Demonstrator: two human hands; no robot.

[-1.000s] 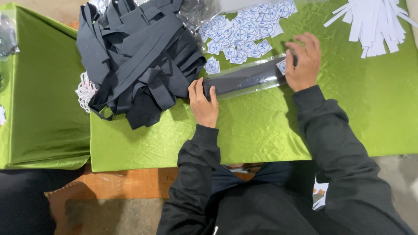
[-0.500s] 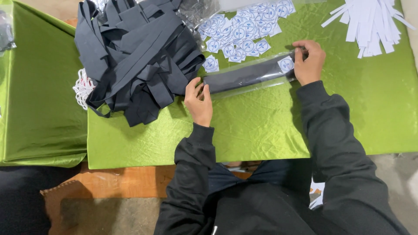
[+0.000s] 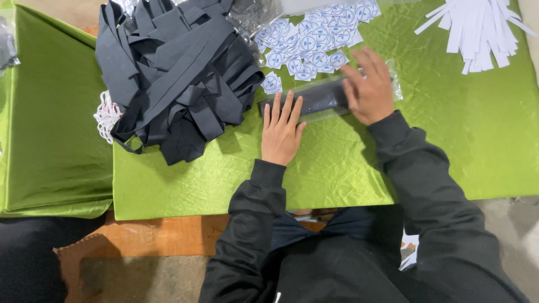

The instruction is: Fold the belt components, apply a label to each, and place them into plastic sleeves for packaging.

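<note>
Both hands, left hand (image 3: 282, 130) and right hand (image 3: 369, 88), press spread fingers flat on the apparently bagged dark strip (image 3: 321, 99), lying left-to-right.

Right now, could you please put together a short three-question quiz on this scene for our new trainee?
1. True or false: both hands lie flat on the long dark strip in the clear sleeve.
2. What lies just beyond that strip, towards the far edge of the green cloth?
A. round blue-and-white stickers
B. scissors
C. a roll of tape
3. Which hand is nearer the pile of dark fabric bands?

Key
1. True: the left hand presses one end and the right hand the other.
2. A, the round stickers.
3. The left hand.
</note>
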